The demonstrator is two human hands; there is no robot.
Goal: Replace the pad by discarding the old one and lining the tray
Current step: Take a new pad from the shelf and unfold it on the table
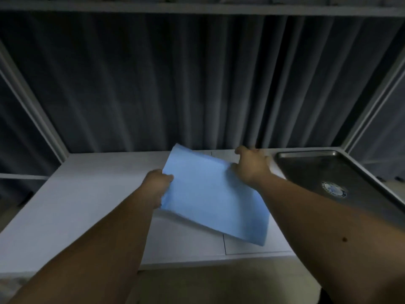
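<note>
A light blue pad (210,194) hangs tilted above the middle of the white table (87,194). My left hand (157,185) grips its left edge. My right hand (252,165) pinches its far right edge. The pad's near corner droops toward the table front. A bare metal tray (306,165) lies at the table's right end, to the right of my right hand, with a round white and blue sticker (334,189) on its floor.
A dark grey pleated curtain (197,84) hangs behind the table inside a pale metal frame (32,102). The table's front edge (219,263) runs below the pad, with beige floor beneath.
</note>
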